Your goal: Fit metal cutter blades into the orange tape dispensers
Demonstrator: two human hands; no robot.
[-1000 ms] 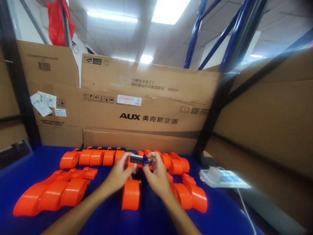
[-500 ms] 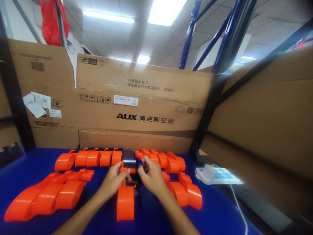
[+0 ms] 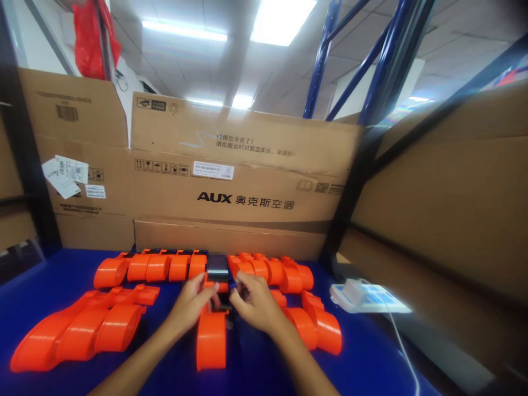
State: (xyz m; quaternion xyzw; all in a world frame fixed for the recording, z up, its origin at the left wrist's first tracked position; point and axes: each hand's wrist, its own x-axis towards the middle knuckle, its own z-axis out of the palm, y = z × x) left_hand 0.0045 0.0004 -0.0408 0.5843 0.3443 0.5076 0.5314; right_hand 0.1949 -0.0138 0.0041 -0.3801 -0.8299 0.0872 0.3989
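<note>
Together, left hand [image 3: 190, 300] and right hand [image 3: 254, 300] pinch the orange dispenser [image 3: 211, 335]

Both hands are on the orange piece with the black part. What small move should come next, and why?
Probably press the black part down into the orange piece. Both the left hand and right hand already pinch around it, and it sits at the piece's far end, seemingly aligned.
</note>
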